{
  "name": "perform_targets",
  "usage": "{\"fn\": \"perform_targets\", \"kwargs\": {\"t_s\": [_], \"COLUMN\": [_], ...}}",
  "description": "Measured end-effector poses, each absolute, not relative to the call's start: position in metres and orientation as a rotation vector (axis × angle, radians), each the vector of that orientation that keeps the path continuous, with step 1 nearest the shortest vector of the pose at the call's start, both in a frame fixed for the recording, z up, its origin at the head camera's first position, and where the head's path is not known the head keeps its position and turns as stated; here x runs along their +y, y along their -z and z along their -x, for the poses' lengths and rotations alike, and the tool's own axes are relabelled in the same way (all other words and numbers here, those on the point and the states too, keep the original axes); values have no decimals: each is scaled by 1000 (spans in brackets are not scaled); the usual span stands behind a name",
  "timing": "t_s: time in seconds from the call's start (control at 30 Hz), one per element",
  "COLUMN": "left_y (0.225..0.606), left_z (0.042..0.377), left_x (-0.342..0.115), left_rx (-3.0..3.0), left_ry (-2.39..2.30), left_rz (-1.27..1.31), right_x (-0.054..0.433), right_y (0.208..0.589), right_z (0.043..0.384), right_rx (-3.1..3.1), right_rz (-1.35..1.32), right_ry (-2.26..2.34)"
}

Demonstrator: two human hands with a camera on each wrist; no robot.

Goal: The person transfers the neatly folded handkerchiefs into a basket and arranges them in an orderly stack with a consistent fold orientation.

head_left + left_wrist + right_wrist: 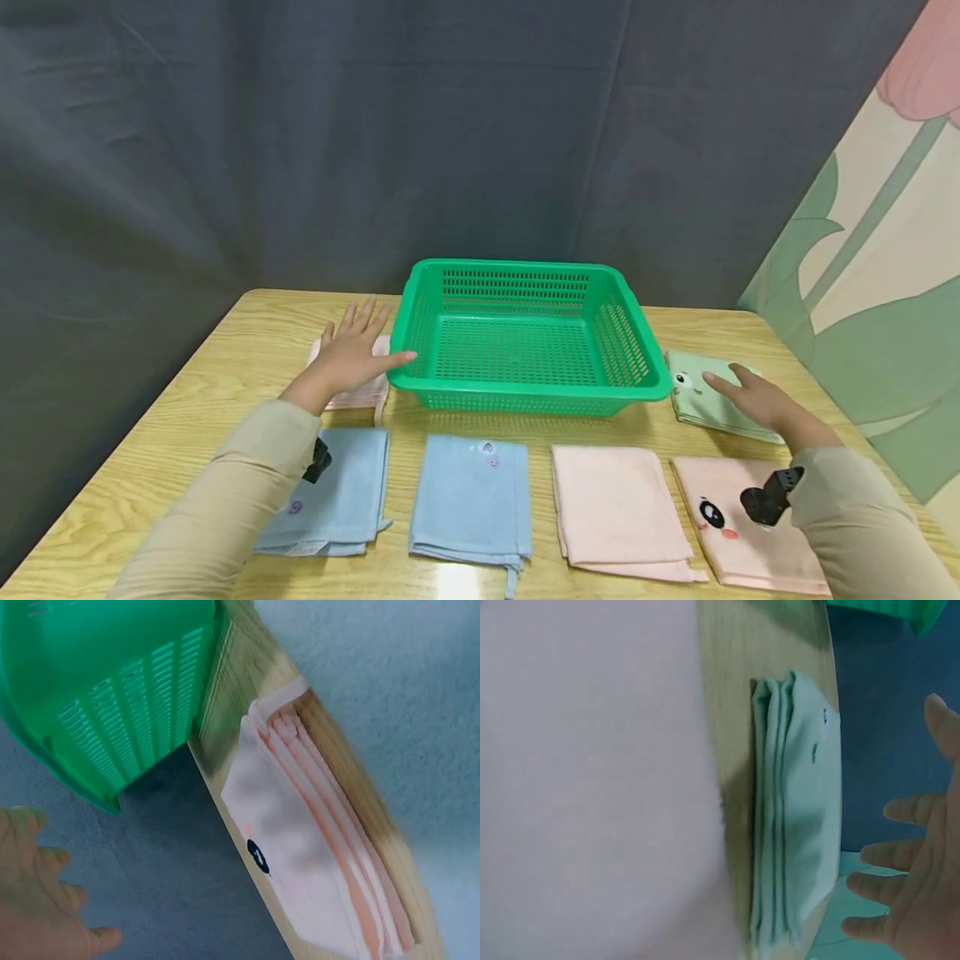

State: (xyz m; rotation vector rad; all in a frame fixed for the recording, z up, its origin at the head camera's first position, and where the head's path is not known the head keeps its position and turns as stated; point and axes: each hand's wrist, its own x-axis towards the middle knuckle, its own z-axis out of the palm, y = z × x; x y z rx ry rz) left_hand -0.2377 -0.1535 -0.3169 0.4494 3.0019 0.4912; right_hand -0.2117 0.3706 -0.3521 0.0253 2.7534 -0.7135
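Note:
My left hand (348,358), fingers spread and straight, hovers over a folded pink towel (352,398) with its thumb near the left rim of a green plastic basket (525,389). In the left wrist view that pink towel (292,847) lies in stacked layers with a dark embroidered eye. On the other side, my right hand (753,400) hangs over a folded light green towel (705,407), its fingers extended and holding nothing. The right wrist view shows the green towel (810,817) from its folded edge, apart from the fingers. No towels lie in the basket.
Along the front lie a folded blue towel (352,475) partly under my left sleeve, a second blue towel (468,500), a plain pink towel (618,508) and a pink towel with an embroidered face (742,550). A dark curtain (487,150) hangs behind the wooden table (217,375).

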Motion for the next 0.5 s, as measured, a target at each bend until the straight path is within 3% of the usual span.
{"fn": "perform_targets", "kwargs": {"t_s": [0.5], "left_y": [320], "left_z": [237], "left_x": [-147], "left_rx": [2982], "left_ry": [-526], "left_rz": [-513], "right_x": [378], "right_y": [358], "right_z": [211], "right_rx": [2733], "right_rz": [-50], "right_ry": [696]}}
